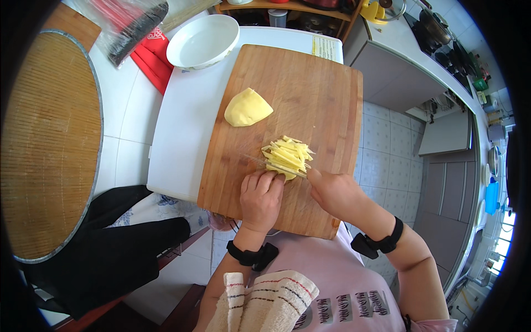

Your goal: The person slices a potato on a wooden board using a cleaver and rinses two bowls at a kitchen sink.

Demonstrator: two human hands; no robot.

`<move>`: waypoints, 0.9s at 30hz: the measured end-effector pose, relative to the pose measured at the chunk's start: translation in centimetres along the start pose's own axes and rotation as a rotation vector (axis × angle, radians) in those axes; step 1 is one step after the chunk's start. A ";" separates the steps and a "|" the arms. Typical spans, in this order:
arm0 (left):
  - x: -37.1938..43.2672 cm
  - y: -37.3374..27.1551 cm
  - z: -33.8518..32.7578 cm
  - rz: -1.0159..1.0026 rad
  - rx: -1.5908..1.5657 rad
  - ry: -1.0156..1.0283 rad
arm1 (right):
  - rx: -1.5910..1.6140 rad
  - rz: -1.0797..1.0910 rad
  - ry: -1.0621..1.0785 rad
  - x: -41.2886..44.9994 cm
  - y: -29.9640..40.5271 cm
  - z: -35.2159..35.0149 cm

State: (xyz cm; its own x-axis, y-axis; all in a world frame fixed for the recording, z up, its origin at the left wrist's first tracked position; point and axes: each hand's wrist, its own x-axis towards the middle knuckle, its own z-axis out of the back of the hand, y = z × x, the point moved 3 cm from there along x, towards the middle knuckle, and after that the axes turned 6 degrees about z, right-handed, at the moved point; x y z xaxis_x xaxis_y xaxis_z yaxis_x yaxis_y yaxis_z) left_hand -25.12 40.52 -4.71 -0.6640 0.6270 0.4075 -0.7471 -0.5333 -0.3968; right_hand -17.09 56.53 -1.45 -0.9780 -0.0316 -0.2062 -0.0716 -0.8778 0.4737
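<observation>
A wooden cutting board (307,95) lies before me, with a pile of pale yellow strips (288,152), likely potato, near its middle. My right hand (336,193) grips a knife (286,169), its blade seen edge-on along the near side of the pile. My left hand (262,199) presses its bent fingertips on a remaining yellow piece (287,176) just on the near side of the blade; the hand hides part of this piece. Farther up the board, on the left, rests a larger peeled yellow chunk (247,108), apart from the pile.
The board lies on a white surface (178,133), where a white oval bowl (203,41) stands at the board's upper left. A large round slatted tray (52,145) is at far left, near a red cloth (155,62). A counter with a pot (434,27) is at upper right.
</observation>
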 end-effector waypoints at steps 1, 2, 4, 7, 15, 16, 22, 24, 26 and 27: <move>0.0 0.0 0.0 0.004 0.017 0.001 | -0.048 0.024 -0.001 -0.4 0.2 0.3; 0.0 0.0 0.0 0.005 0.016 0.003 | -0.096 0.049 -0.002 -0.6 0.5 0.5; -0.1 0.2 0.0 0.009 0.021 0.005 | -0.140 0.052 0.009 -0.9 1.0 1.0; 0.0 0.1 -0.1 -0.001 0.027 0.011 | -0.157 0.023 0.036 -0.3 1.2 0.7; 0.1 0.2 -0.3 -0.003 -0.029 -0.020 | -0.044 -0.081 0.084 2.5 -0.2 -1.3; 0.1 0.2 -0.2 0.000 -0.031 -0.020 | -0.011 -0.019 0.003 2.0 -0.4 -1.1; 0.2 0.3 0.0 0.008 -0.020 -0.020 | -0.082 0.036 -0.005 -0.4 1.3 1.2; 0.3 0.3 0.0 0.006 -0.018 -0.014 | -0.113 0.042 -0.004 -0.4 1.3 1.1; 0.5 0.1 0.1 -0.003 -0.010 0.000 | -0.111 -0.021 0.065 0.3 0.9 -0.1; 0.5 0.0 0.1 -0.005 -0.011 0.000 | -0.112 -0.022 0.063 0.8 0.8 -0.5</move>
State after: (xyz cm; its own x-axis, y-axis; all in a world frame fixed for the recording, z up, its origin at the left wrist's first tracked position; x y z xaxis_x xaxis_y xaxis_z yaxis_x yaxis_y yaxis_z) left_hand -25.48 40.76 -4.50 -0.6603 0.6294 0.4097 -0.7499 -0.5240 -0.4037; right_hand -17.85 55.59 -1.69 -0.9619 -0.0383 -0.2709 -0.0676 -0.9262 0.3709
